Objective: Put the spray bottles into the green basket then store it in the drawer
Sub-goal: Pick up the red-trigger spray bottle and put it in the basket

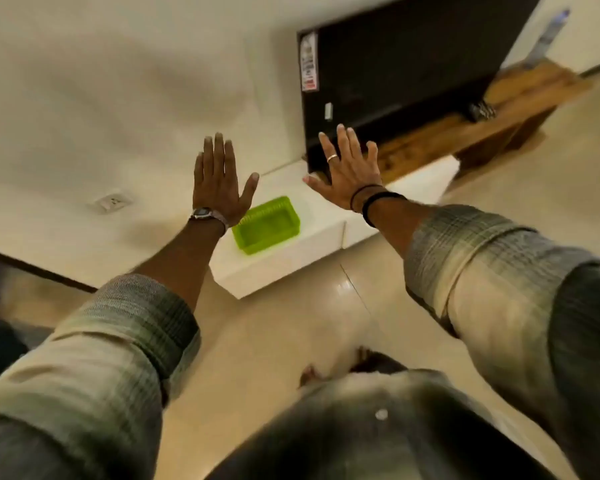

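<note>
Green basket sits empty on the low white cabinet, with the left hand and right hand spread flat above it holding nothing, so with no spray bottle clearly visible the person may store it unfilled.

Green basket — near corner behind left wrist.

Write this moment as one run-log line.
left hand: open, raised | right hand: open, raised | green basket: empty, on white unit | spray bottles: not seen
</note>
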Demonstrator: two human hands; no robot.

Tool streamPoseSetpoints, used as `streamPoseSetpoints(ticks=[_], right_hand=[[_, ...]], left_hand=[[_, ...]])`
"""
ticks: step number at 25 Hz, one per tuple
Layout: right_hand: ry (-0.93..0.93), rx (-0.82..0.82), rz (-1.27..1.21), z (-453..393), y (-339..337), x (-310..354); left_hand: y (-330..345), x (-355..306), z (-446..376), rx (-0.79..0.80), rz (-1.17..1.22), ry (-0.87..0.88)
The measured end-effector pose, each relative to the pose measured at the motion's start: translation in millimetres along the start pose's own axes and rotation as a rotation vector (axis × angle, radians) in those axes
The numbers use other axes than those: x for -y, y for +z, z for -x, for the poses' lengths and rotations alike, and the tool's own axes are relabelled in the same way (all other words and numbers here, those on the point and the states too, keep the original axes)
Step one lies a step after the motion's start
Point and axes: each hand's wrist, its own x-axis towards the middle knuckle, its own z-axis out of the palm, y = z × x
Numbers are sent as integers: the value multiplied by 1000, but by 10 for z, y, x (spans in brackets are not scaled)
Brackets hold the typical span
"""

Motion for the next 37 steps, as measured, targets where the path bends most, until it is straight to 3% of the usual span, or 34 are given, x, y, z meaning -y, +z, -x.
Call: streamPoseSetpoints(ticks=[4,8,14,24,37], right_hand=[[165,161,2,928,603,-525],[419,226,-57,1826,986,-1221],[731,250,-134,2683,1159,-2358],[1042,356,-234,3834,1479,-3741],[1439,409,-315,4551,1899,-5273]], left_hand=[[617,-918,618,338,98,168],[929,-1916,736,467,95,432],[1103,-3464,433,524,148,597],[1487,-5517,414,608,66,912],[2141,-8090,473,721,38,1304]])
